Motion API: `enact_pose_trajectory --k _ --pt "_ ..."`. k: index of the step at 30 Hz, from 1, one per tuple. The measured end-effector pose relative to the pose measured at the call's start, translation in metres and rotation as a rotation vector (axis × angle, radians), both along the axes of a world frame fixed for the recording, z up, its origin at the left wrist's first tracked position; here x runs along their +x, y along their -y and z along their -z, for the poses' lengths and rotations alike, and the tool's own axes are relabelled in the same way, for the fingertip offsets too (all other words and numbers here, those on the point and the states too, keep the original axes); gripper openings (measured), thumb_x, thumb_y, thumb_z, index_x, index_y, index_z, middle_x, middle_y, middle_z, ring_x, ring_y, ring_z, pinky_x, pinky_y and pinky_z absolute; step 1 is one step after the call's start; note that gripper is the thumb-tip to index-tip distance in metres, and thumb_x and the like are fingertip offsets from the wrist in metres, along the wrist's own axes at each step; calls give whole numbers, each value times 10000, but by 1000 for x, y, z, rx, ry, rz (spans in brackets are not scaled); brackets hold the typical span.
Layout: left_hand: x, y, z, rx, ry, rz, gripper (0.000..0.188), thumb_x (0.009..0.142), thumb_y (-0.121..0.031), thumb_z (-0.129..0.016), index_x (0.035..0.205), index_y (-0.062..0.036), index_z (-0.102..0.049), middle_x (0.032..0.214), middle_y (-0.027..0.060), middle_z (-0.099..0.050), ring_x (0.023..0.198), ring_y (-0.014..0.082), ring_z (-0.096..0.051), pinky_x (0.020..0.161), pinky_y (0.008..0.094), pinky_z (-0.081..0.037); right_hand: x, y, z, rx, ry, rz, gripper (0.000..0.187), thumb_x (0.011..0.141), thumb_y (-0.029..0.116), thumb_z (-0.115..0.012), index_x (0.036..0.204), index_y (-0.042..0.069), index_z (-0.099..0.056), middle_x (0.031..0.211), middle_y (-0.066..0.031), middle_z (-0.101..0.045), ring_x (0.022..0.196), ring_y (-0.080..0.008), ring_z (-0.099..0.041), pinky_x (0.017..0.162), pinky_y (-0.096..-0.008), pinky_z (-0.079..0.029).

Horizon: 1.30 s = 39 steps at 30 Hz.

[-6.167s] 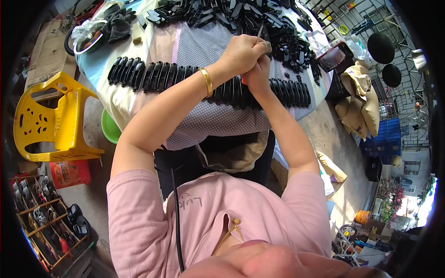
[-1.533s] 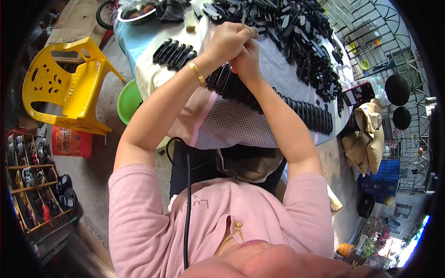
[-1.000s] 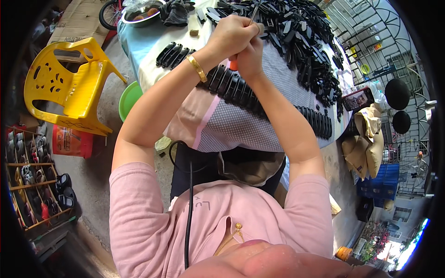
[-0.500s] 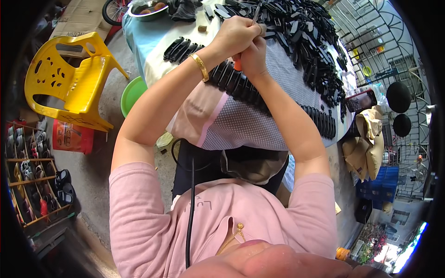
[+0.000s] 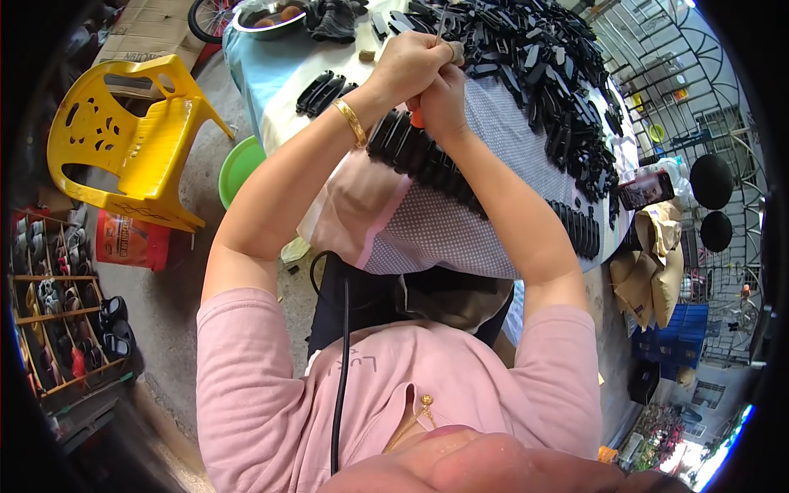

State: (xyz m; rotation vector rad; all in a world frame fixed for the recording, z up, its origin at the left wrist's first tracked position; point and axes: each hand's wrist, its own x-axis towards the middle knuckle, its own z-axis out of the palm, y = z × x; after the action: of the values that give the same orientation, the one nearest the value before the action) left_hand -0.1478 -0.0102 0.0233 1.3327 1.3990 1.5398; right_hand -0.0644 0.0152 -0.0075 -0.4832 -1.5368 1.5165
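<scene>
Both hands meet over a table (image 5: 485, 238) draped in a dotted cloth. My left hand (image 5: 411, 62), with a gold bangle at the wrist, is closed around a small black plastic part that is mostly hidden, with a thin metal piece (image 5: 441, 20) sticking up above the fingers. My right hand (image 5: 444, 103) grips a tool with an orange handle (image 5: 417, 119) just below it. A row of black plastic parts (image 5: 427, 164) lies along the near edge of the table under the hands. A big heap of the same black parts (image 5: 542, 74) covers the far side.
A yellow plastic chair (image 5: 131, 140) and a green basin (image 5: 238, 168) stand left of the table. A metal bowl (image 5: 267, 16) sits at the table's far left corner. A phone (image 5: 645, 191) lies at the right edge. A shoe rack (image 5: 57, 320) is at far left, blue crates (image 5: 670, 345) at right.
The view has swung and the hands sit higher in the picture. They stay pressed together on the part, shifting slightly; the orange handle became visible under the right hand.
</scene>
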Motion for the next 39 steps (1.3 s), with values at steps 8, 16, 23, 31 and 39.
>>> enact_pose_trajectory --k 8,16,23,31,39 --pt "-8 -4 15 130 16 -68 266 783 -232 -558 744 6 -670 578 116 -599 395 169 -528 316 286 -398 -11 2 3 -15 -80 -43 233 830 164 -479 674 -7 -505 489 -29 -474 348 -87 -433 314 -213 -322" --pt "-21 -1 13 125 24 -73 263 797 -195 -521 798 22 -671 672 106 -621 543 145 -550 503 261 -436 -20 8 -5 79 -22 -70 241 819 118 -454 607 8 -488 485 -40 -473 375 -99 -442 339 -222 -332" --pt "-25 18 6 137 -56 -114 274 775 -134 -470 805 59 -662 725 96 -643 628 126 -584 601 243 -477 -34 10 3 101 -89 -41 253 838 194 -496 674 3 -518 469 -16 -464 369 -83 -443 328 -216 -321" --pt "-40 3 9 59 -30 -78 265 794 -157 -486 793 31 -673 691 85 -632 585 111 -562 536 239 -461 -49 1 8 17 -212 -38 223 818 116 -439 622 22 -489 501 -34 -468 385 -103 -431 346 -230 -326" --pt "-55 7 19 140 14 -141 250 761 -217 -547 777 -11 -687 648 106 -638 539 139 -578 503 285 -476 -58 13 3 -8 -19 -67 272 824 199 -486 639 1 -507 486 -28 -479 362 -94 -442 326 -220 -327"
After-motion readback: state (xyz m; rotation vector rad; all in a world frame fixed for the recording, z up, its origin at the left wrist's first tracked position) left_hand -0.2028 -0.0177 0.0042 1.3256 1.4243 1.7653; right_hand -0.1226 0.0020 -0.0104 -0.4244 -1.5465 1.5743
